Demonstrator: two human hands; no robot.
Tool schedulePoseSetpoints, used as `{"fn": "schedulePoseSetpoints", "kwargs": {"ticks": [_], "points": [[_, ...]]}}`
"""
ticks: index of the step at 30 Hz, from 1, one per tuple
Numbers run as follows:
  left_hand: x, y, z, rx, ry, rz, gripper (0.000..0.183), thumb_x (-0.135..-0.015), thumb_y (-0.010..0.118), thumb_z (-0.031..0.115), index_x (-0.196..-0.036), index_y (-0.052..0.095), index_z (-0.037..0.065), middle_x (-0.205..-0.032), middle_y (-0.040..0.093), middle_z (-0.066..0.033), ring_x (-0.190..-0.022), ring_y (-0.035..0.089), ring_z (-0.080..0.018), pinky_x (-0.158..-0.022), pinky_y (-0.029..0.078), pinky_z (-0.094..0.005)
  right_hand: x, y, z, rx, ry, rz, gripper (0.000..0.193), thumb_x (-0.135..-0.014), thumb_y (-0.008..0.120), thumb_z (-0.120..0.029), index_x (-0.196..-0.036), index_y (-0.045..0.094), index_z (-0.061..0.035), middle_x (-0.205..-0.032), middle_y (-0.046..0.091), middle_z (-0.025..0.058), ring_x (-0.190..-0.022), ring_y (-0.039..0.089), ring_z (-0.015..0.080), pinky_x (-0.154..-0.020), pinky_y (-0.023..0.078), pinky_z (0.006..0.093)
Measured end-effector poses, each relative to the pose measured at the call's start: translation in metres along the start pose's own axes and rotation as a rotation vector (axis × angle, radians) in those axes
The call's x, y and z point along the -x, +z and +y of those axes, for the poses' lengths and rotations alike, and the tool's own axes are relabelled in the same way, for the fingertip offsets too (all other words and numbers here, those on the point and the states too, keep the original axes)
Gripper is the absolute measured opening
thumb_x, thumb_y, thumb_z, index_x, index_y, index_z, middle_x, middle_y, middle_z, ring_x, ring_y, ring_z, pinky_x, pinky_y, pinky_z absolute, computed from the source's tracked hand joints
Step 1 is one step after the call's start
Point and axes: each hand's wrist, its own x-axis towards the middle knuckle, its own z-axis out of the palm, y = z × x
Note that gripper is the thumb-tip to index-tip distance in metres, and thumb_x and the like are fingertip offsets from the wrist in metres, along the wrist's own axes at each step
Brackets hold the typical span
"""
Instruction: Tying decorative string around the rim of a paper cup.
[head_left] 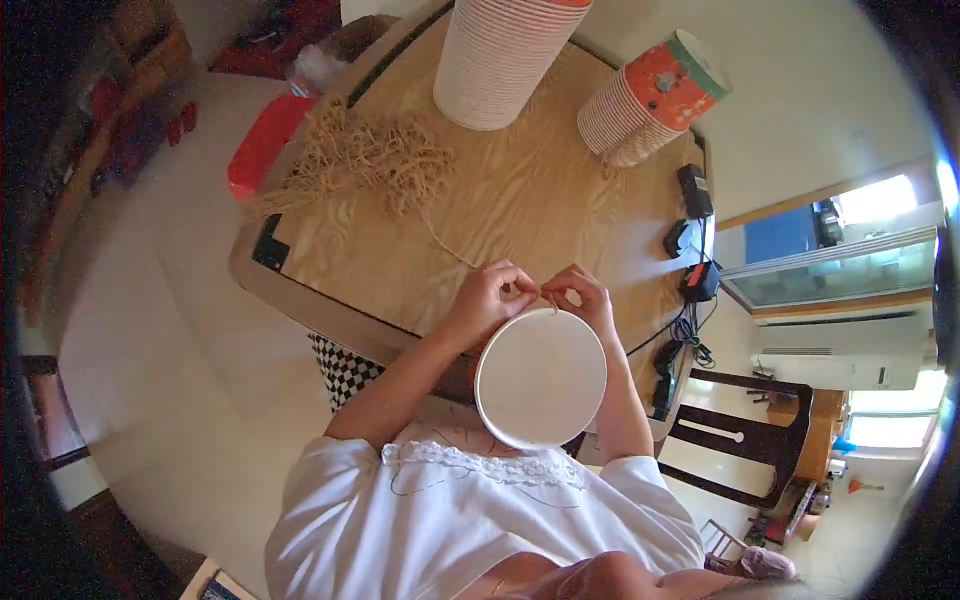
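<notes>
A round white paper tub (541, 380) sits in front of my chest at the near table edge, its open mouth facing up at me. At its far rim my left hand (492, 302) and my right hand (583, 297) meet with fingertips pinched. Both are closed on a thin tan twine (450, 250), and a short end of it curls over the rim between them. From my left hand the strand runs back to a tangled heap of twine (375, 160) at the table's left side. My fingers partly hide the strand where they pinch it.
A tall stack of white paper tubs (500, 65) stands at the far side of the wooden table (520, 190). Right of it is a shorter stack with an orange-and-green printed tub (672, 80). Black power adapters (692, 190) and cables line the right edge. A dark chair (745, 435) stands beyond.
</notes>
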Motion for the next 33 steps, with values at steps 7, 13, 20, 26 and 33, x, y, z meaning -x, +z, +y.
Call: {"fn": "schedulePoseSetpoints", "kwargs": {"ticks": [7,13,20,26,33], "points": [[-0.011,0.000,0.021,0.482,-0.485,-0.270,0.019,-0.078,0.068,0.017,-0.089,0.067,0.002,-0.078,0.064,-0.0032,-0.070,0.056,-0.0084,-0.061,0.046,-0.0246,-0.002,-0.001,-0.011,0.097,-0.171,0.166,0.014,-0.070,0.063,0.009,-0.079,0.064,-0.0016,-0.079,0.059,0.0079,-0.076,0.057,0.0177,-0.069,0.045,0.0270],[-0.006,0.012,0.006,0.728,-0.620,-0.319,0.022,-0.079,0.068,0.023,-0.090,0.066,0.005,-0.078,0.063,-0.0012,-0.070,0.057,-0.0081,-0.060,0.046,-0.0231,0.002,-0.001,-0.016,0.109,-0.249,0.142,0.017,-0.069,0.063,0.009,-0.082,0.064,-0.0013,-0.077,0.058,0.0081,-0.073,0.058,0.0178,-0.067,0.046,0.0264],[-0.001,0.009,0.022,0.604,-0.634,-0.200,0.013,-0.079,0.067,0.011,-0.086,0.066,0.000,-0.078,0.065,-0.0034,-0.070,0.059,-0.0082,-0.062,0.048,-0.0222,0.009,0.001,-0.023,-0.280,0.272,0.044,0.030,-0.090,0.050,-0.026,-0.086,0.061,0.0024,-0.081,0.062,0.0046,-0.077,0.054,0.0122,-0.071,0.043,0.0269],[0.003,0.007,0.036,0.634,-0.702,-0.189,0.011,-0.078,0.067,0.010,-0.084,0.065,0.000,-0.076,0.064,-0.0025,-0.069,0.058,-0.0079,-0.062,0.047,-0.0222,0.011,0.004,-0.019,-0.518,0.279,0.061,0.013,-0.082,0.060,-0.013,-0.081,0.060,-0.0002,-0.077,0.060,0.0014,-0.077,0.053,0.0087,-0.071,0.042,0.0226],[0.007,0.009,0.030,0.634,-0.681,-0.145,0.010,-0.080,0.065,0.010,-0.085,0.064,0.001,-0.077,0.063,-0.0023,-0.071,0.057,-0.0070,-0.064,0.046,-0.0217,0.019,0.014,-0.019,-0.930,0.315,0.202,0.009,-0.084,0.060,-0.012,-0.086,0.058,-0.0032,-0.081,0.057,0.0001,-0.076,0.053,0.0091,-0.072,0.043,0.0226]]}}
